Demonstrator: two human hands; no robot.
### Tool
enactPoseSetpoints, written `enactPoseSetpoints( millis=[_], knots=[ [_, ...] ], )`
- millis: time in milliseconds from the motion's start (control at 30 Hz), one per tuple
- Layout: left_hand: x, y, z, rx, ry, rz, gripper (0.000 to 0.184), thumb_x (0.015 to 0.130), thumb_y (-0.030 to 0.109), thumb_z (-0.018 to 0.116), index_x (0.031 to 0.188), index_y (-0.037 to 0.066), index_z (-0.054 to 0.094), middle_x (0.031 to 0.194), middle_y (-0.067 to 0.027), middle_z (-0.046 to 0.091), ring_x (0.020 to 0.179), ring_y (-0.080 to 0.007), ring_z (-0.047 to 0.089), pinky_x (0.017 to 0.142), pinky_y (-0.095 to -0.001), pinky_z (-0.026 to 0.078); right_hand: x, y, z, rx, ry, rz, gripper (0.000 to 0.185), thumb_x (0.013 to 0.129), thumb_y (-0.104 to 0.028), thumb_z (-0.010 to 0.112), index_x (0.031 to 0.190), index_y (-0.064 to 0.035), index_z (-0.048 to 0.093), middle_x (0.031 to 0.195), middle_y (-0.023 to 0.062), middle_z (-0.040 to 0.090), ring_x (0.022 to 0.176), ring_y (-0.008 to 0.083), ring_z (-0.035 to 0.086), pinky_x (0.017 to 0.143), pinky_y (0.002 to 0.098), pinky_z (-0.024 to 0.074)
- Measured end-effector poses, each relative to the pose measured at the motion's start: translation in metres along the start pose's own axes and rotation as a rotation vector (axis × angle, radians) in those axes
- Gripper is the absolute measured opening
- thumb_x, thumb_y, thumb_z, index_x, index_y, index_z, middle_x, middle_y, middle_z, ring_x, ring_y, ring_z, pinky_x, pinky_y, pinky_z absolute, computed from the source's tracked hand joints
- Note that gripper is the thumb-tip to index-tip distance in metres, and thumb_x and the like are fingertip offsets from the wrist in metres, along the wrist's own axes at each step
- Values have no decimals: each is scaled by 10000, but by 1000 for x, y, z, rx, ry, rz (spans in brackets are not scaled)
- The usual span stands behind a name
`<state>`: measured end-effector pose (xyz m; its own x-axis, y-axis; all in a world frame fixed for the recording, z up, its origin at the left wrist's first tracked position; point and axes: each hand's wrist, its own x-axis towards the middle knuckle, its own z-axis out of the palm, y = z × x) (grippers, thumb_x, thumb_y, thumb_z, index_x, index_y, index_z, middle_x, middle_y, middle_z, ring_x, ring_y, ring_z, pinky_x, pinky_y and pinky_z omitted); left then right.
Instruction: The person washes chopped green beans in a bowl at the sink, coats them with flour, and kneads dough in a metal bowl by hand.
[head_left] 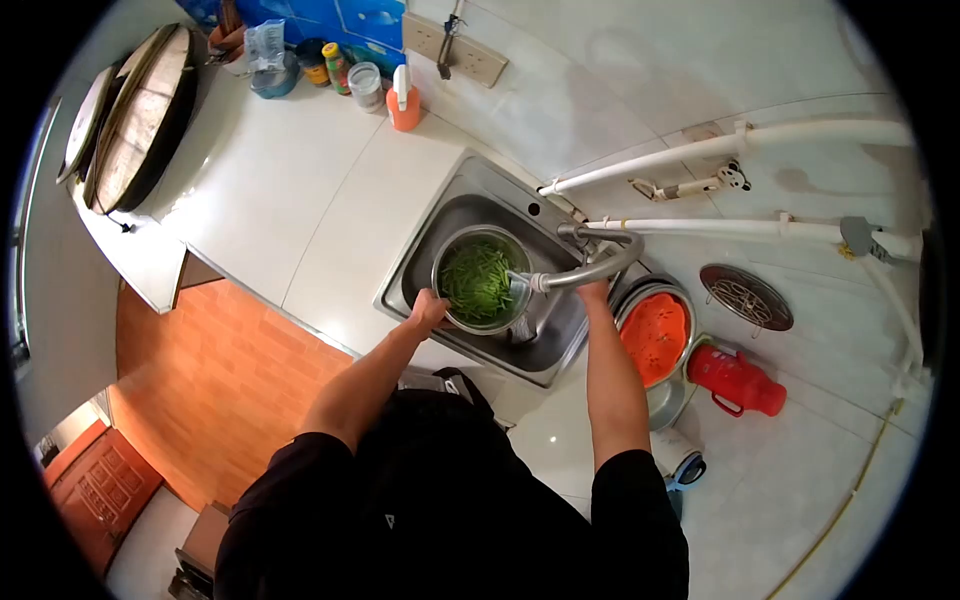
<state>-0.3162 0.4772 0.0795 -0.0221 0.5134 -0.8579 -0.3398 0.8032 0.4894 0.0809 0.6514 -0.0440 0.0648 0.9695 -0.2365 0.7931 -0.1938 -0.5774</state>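
A metal bowl (440, 262) with cut green vegetables (476, 282) in it stands in the steel sink (410, 246). Water runs from the curved faucet (600, 268) into the bowl. My left hand (430, 309) grips the bowl's rim at its lower left, fingers closed. At the faucet's right side, my right hand (594, 290) reaches up beneath the curved spout; its fingers are hidden behind the metal.
An orange colander (655, 338) sits in stacked basins right of the sink, beside a red thermos (738, 380). An orange spray bottle (404, 106) and jars line the back wall. Round boards (140, 118) lean at the upper left.
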Motion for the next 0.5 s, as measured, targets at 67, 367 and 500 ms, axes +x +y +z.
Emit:
enactPoseSetpoints(
  millis=[67,367,500],
  knots=[
    [21,0,3,-1,-37,-10,286,836,-17,534,1084,-143,597,983,-230,665,838,-342,701,641,-432,647,-1,16,12,193,-1,-5,98,831,-122,674,892,-52,642,792,66,635,712,207,616,619,359,496],
    [41,26,11,60,-128,-8,270,867,-25,531,1105,-148,567,1027,-225,653,874,-324,695,700,-444,647,3,9,-9,691,-179,-60,79,867,-139,617,865,-65,589,744,62,587,620,168,575,526,331,477],
    [45,26,17,67,-154,-29,268,869,-24,529,1104,-150,563,1027,-228,653,869,-326,695,709,-454,645,0,-66,-54,286,-269,399,102,815,-171,619,766,-81,618,727,84,580,647,232,573,565,397,456]
  ],
)
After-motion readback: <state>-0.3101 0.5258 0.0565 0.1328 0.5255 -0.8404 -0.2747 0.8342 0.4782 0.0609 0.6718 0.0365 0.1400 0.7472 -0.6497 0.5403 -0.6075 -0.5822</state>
